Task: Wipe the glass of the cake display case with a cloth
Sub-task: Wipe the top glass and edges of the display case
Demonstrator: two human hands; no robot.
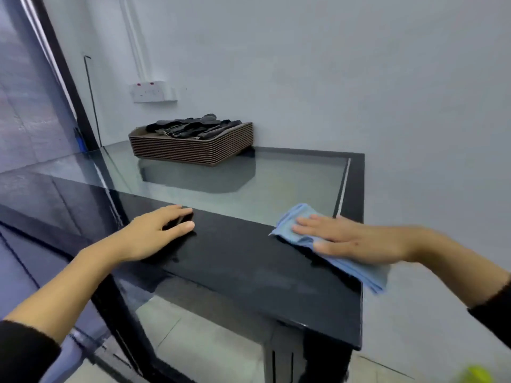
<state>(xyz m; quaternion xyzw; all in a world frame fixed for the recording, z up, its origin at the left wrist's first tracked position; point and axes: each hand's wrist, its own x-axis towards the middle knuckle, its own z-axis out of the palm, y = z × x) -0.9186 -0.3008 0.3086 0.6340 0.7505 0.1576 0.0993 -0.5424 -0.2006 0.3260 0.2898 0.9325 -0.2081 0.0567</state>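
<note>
Cloth [331, 244], blue, lies on the case's [249, 261] black top band near its right edge, right hand [351, 239] spread flat on it. Left hand [157, 230] rests open on the band's left end. No readable writing anywhere.

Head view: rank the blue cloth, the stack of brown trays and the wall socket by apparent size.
1. Stack of brown trays, though it sits farthest back.
2. Blue cloth, partly hidden under the right hand.
3. Wall socket, clearly smallest.
</note>
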